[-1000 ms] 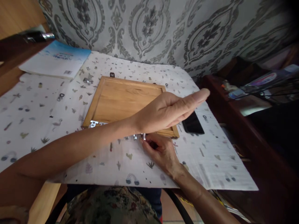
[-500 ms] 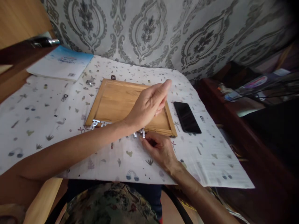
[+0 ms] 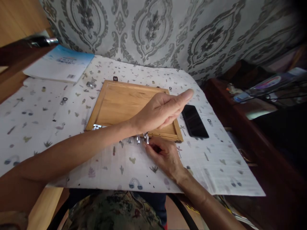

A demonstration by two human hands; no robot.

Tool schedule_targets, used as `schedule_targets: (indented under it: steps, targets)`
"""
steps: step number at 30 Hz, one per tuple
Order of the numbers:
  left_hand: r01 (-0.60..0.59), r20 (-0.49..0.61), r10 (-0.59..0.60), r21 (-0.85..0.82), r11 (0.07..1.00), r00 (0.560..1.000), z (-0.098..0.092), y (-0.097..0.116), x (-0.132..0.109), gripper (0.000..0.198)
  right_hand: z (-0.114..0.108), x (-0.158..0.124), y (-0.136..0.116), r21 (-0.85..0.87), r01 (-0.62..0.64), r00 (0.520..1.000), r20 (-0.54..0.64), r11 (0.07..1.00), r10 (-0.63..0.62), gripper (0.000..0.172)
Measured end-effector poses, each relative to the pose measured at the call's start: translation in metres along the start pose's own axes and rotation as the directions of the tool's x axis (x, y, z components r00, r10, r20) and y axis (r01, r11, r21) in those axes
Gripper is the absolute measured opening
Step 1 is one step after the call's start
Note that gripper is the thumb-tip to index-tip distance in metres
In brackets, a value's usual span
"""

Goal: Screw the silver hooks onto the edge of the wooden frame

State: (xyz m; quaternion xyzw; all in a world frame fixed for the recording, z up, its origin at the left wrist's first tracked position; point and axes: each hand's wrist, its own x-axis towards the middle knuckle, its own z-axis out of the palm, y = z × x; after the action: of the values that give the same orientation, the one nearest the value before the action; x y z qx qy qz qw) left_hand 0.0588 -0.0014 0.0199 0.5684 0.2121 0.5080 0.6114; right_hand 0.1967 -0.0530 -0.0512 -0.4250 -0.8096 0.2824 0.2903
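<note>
A wooden framed panel [image 3: 120,102] lies flat on the patterned cloth. My left hand [image 3: 164,110] crosses above its right part, on edge with fingers stretched out and nothing visible in it. Several small silver metal fittings [image 3: 138,140] stand in a row along the panel's near edge. At the right end of that row, my right hand [image 3: 163,153] pinches a metal fitting [image 3: 146,138] between thumb and fingers. A silver plate [image 3: 96,126] shows at the panel's near left corner. My left forearm hides part of the near edge.
A black phone [image 3: 195,121] rests right of the panel. Another small metal piece [image 3: 91,84] lies beyond its left side, near a blue and white booklet [image 3: 59,64]. Patterned fabric [image 3: 153,32] hangs behind the table. A dark red wooden surface [image 3: 242,124] with clutter borders the right side.
My left hand has moved to the right and turned, its tip now reaching over the phone's near side of the panel. My right hand stays at the same fitting. The view has shifted slightly.
</note>
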Motion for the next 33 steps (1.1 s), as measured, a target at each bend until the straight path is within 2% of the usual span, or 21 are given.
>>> schedule_targets:
  steps: [5, 9, 11, 15, 19, 24, 26, 29, 33]
  targets:
    - [0.069, 0.280, -0.062, -0.016, 0.997, 0.958, -0.006, 0.004, 0.000, 0.062, 0.000, 0.001, 0.001, 0.007, 0.010, 1.000, 0.005, 1.000, -0.010, 0.030]
    - [0.077, 0.334, -0.068, -0.014, 0.997, 0.940, -0.008, 0.003, 0.002, 0.060, 0.001, 0.000, 0.002, 0.004, 0.007, 1.000, 0.000, 1.000, -0.007, 0.033]
    - [0.071, 0.297, -0.066, -0.005, 0.997, 0.953, -0.008, 0.003, 0.002, 0.060, 0.001, -0.001, 0.002, -0.001, 0.009, 1.000, -0.001, 1.000, -0.009, 0.033]
    - [0.028, 0.098, -0.037, 0.100, 0.995, 0.994, -0.006, 0.006, -0.002, 0.058, 0.001, -0.001, 0.002, 0.005, 0.012, 1.000, -0.007, 1.000, -0.012, 0.031]
    - [-0.009, -0.024, 0.013, 0.167, 0.986, 1.000, 0.003, 0.010, -0.009, 0.045, 0.001, 0.000, 0.002, 0.010, 0.009, 1.000, 0.004, 1.000, -0.009, 0.032]
    - [-0.043, -0.083, 0.056, 0.159, 0.986, 0.995, 0.017, 0.006, -0.014, 0.049, 0.002, 0.000, 0.002, 0.019, 0.017, 1.000, -0.008, 1.000, -0.017, 0.031]
    - [-0.066, -0.117, 0.084, 0.151, 0.986, 0.990, 0.018, 0.004, -0.013, 0.054, 0.002, 0.000, 0.002, 0.016, 0.012, 1.000, -0.009, 1.000, -0.012, 0.031]
    - [-0.044, -0.150, 0.059, 0.099, 0.994, 0.987, 0.016, 0.003, -0.009, 0.058, 0.001, 0.000, 0.002, 0.009, 0.003, 1.000, -0.001, 1.000, -0.003, 0.032]
    - [-0.040, -0.081, 0.047, 0.082, 0.996, 0.996, 0.011, 0.002, -0.006, 0.058, 0.000, 0.000, 0.000, 0.015, -0.002, 1.000, 0.008, 1.000, 0.002, 0.031]
